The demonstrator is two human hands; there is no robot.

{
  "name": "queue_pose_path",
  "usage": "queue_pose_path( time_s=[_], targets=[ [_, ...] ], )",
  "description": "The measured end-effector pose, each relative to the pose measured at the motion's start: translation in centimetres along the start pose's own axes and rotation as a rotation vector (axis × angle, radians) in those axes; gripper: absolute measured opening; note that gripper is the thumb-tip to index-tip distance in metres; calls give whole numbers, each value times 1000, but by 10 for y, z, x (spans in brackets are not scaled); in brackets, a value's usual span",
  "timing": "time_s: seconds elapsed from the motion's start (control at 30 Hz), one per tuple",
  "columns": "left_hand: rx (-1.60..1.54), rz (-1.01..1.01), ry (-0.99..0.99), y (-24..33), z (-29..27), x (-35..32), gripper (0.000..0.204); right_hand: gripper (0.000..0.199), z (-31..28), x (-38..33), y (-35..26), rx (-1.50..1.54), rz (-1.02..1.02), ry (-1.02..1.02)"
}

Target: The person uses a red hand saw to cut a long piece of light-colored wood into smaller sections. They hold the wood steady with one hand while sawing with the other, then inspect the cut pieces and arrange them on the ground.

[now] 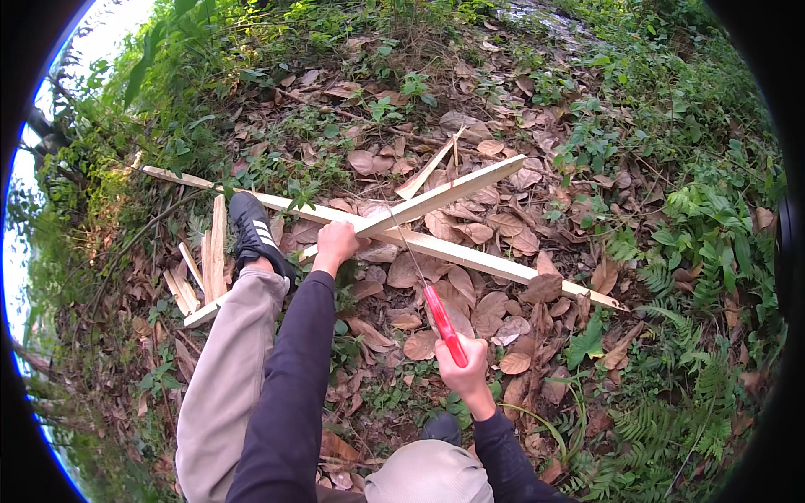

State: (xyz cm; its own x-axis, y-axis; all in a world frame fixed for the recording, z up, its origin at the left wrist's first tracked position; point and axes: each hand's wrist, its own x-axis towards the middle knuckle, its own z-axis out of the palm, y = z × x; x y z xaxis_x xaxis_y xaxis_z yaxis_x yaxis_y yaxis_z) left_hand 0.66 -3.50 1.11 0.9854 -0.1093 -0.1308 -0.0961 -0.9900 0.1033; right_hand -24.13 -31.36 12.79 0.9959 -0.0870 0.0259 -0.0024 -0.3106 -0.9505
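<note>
Right hand is closed around the red handle of a handsaw, its thin blade running up to the crossing of two pale wooden slats. Left hand is clamped down on the upper slat where it lies across the long slat. A black shoe stands on the long slat just left; loose offcuts lie on the leaf-covered ground beyond.

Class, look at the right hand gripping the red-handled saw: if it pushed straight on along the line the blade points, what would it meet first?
Probably the upper wooden slat. The right hand points the red-handled saw up and left, and the blade already reaches that slat where it crosses the long slat, beside the left hand. Depth is uncertain.
</note>
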Motion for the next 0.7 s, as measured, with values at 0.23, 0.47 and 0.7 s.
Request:
queue_pose_path(
  time_s=[0.23,0.47,0.7],
  targets=[
    [3,-8,-20,11,-11,4,62,17,-16,-16,-19,-6,4,36],
    [-69,6,-82,-10,-4,-8,69,16,4,-5,-4,-19,-58,-17],
    [-33,50,-20,1,-5,6,72,22,43,82,13,24,-102,45]
  ],
)
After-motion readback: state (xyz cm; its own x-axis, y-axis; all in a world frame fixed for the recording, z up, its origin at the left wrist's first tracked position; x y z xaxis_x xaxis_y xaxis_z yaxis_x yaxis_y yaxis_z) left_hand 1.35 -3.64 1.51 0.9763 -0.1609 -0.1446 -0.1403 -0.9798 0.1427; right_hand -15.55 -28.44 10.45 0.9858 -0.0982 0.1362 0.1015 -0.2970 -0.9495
